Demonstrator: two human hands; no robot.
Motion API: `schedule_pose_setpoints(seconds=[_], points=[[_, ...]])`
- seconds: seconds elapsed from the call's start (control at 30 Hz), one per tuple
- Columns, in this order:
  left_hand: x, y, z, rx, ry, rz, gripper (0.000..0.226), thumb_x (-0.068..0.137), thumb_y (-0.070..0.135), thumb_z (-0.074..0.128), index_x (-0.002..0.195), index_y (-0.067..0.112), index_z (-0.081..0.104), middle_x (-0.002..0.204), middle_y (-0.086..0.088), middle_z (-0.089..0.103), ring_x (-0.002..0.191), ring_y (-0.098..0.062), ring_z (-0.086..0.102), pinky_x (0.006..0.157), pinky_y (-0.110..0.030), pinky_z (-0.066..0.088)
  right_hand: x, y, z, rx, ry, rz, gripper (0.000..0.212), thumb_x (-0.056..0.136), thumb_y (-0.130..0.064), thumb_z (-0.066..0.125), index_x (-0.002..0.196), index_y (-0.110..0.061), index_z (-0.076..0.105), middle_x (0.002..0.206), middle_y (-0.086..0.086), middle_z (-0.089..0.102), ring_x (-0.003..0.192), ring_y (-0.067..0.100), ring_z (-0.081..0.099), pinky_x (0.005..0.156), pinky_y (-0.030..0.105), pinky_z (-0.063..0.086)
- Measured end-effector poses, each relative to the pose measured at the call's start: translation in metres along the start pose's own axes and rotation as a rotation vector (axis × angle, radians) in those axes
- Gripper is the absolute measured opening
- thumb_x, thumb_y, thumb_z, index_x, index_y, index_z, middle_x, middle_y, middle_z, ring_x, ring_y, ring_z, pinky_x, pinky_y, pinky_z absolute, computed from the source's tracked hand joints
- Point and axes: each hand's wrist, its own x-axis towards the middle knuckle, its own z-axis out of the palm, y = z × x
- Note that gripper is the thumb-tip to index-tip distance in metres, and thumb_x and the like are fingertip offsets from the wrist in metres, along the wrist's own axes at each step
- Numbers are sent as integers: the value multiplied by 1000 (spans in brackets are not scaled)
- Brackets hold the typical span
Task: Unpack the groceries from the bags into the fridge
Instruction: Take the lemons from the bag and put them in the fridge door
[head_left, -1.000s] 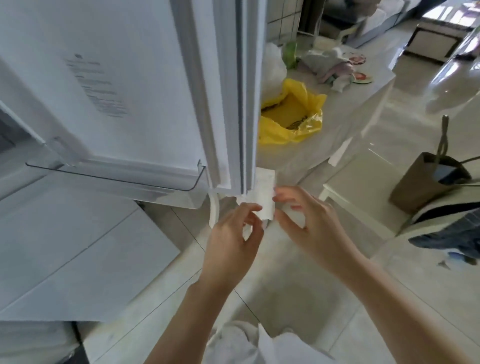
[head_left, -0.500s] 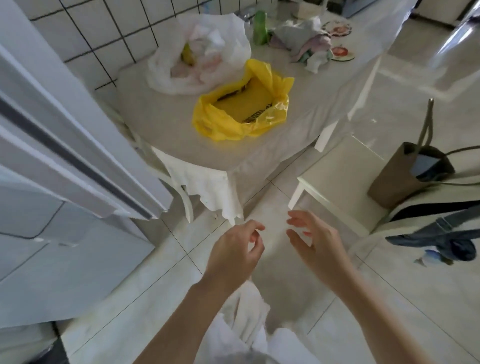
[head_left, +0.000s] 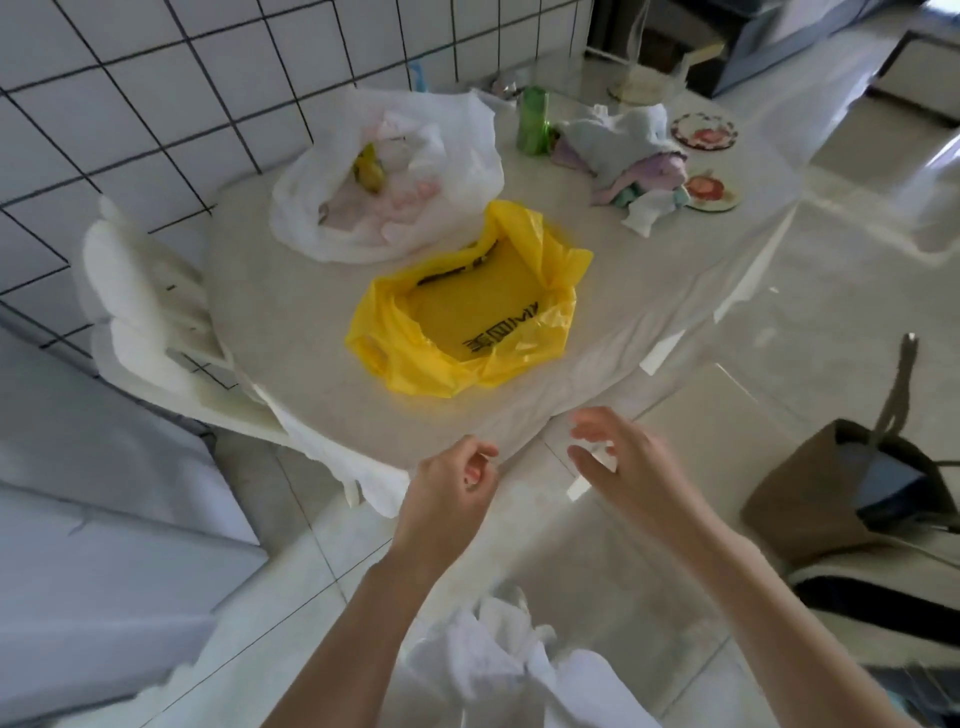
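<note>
A yellow plastic bag (head_left: 467, 322) lies open on the round table (head_left: 291, 312), its mouth spread wide with black print inside. Behind it a white plastic bag (head_left: 457, 156) holds yellowish and pink items. My left hand (head_left: 447, 493) hovers at the table's near edge with loosely curled fingers and holds nothing. My right hand (head_left: 623, 467) floats beside it, fingers spread and relaxed, also empty. Both hands are short of the yellow bag. The fridge (head_left: 78, 519) shows only as a white surface at the lower left.
A green cup (head_left: 532, 122), a heap of pastel cloths (head_left: 628, 156) and two flowered coasters (head_left: 706, 192) sit at the table's far side. A white chair (head_left: 140, 312) stands left of the table against the tiled wall. A brown paper bag (head_left: 810, 493) stands on the floor at right.
The view has swung from the open fridge door to the table with the bags. Both hands, still empty, now hover at the table's near edge.
</note>
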Motion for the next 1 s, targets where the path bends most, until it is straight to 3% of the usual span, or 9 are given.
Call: schedule_pose_setpoints(seconds=[0.23, 0.47, 0.63, 0.8, 1.0], points=[[89, 18, -8, 26, 43, 5, 20, 90, 34, 51, 101, 26, 66, 85, 9, 69, 82, -2, 63, 76, -31, 56, 118, 5, -44, 6, -12, -111, 27, 90, -21, 61, 116, -17, 59, 109, -3, 67, 104, 10, 61, 88, 29, 49], [193, 22, -25, -8, 208, -50, 30, 85, 47, 47, 100, 28, 66, 84, 9, 70, 80, -1, 63, 73, -28, 55, 250, 7, -53, -39, -110, -233, 31, 89, -20, 64, 119, -12, 59, 111, 0, 67, 104, 12, 62, 83, 20, 43], [273, 27, -40, -3, 285, -185, 16, 83, 35, 52, 95, 34, 62, 82, 10, 68, 79, 0, 62, 76, -30, 54, 351, 4, -54, -81, -209, -332, 31, 91, -23, 60, 121, -16, 58, 111, -2, 64, 104, 16, 60, 80, 22, 40], [341, 26, -58, 50, 315, -280, 14, 90, 16, 60, 97, 27, 66, 83, 15, 64, 81, -6, 62, 80, -31, 51, 447, -3, -57, -106, -262, -388, 31, 90, -21, 61, 120, -16, 58, 113, 0, 64, 106, 19, 59, 84, 25, 41], [419, 19, -93, 217, 392, -295, 27, 90, 12, 56, 116, 16, 61, 117, 1, 59, 114, -18, 48, 96, -34, 42, 550, -24, -45, -229, -246, -520, 36, 92, -23, 58, 127, -13, 55, 128, 3, 53, 124, 25, 43, 100, 30, 35]])
